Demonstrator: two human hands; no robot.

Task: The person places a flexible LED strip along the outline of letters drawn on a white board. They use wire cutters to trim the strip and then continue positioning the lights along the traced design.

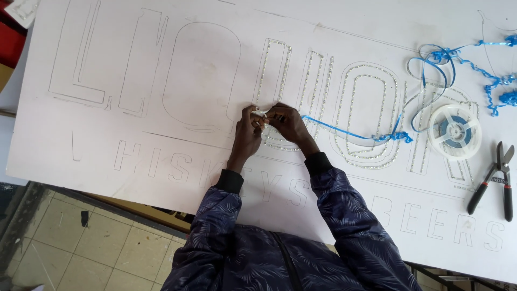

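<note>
White sign board (161, 156) bears both hands, left hand (246, 132) and right hand (285, 123), pinching a mostly hidden blue strip (344, 134).

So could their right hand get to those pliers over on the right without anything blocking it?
Probably yes: the pliers lie in the open on the white board, nothing between them and the right hand, though both hands are busy now.

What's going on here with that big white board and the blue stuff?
A person leans over a white sign board with big letter outlines drawn on it. Both hands, the left hand and right hand, meet at one outline and pinch the end of a strip of small lights. A blue ribbon trails from there toward a reel. Pliers lie untouched at the right.
</note>
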